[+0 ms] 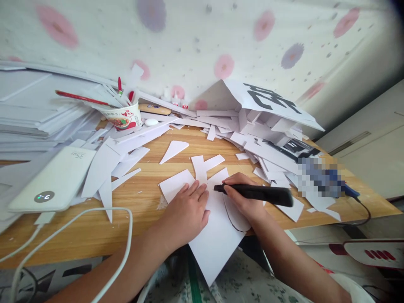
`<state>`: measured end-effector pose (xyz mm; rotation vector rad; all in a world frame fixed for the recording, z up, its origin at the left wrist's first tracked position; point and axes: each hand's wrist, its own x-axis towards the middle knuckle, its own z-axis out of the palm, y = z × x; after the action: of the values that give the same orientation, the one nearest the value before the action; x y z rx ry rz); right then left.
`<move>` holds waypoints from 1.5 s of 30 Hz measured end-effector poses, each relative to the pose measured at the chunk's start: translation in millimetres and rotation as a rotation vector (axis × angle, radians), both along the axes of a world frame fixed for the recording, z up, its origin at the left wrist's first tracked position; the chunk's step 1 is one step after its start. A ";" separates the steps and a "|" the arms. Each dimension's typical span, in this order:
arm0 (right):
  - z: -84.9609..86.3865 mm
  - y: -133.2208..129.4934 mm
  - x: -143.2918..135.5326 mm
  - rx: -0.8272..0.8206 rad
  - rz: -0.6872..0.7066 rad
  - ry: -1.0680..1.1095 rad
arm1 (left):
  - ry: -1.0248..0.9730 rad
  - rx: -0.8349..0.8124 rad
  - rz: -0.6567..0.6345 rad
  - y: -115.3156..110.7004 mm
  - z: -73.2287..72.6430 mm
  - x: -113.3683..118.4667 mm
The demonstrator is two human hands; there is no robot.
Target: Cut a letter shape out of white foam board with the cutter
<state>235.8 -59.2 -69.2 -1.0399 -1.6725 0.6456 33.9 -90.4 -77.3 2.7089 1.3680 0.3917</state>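
Observation:
A white foam board sheet (217, 248) lies partly over the table's front edge, one corner pointing down toward my lap. My left hand (187, 210) rests flat on it, fingers stretched out, pressing near its upper left. In my right hand (244, 195) is a black utility knife (265, 193), held like a pen. Its tip points left and meets the sheet just right of my left fingers. A dark curved line runs on the board beneath my right hand. Small white strips (199, 168) lie just beyond my fingertips.
White board scraps (121, 158) and stacked sheets (25, 101) cover the left side. A white power bank (53, 179) with a cable stands there. At the back are a paper cup of tools (123, 115) and, rightward, a white board structure (268, 101). A blue tool is blurred at right.

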 end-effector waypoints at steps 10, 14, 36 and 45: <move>21.5 -50.4 31.2 -0.473 -0.177 0.556 | -0.044 0.120 0.188 3.5 13.8 -48.8; 17.8 -88.7 40.2 -0.678 -0.161 0.513 | 0.074 0.006 0.264 4.2 11.9 -74.7; 17.2 -31.2 17.8 -0.303 -0.316 0.758 | -0.024 0.137 0.349 -36.8 5.5 -80.9; 17.2 -6.1 -41.2 -0.167 -0.107 0.181 | -0.003 0.089 0.040 -23.1 0.8 -54.1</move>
<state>194.6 -65.3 -52.0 -1.1461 -1.4149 0.7948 -20.1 -113.5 -76.5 2.7530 1.4396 0.4708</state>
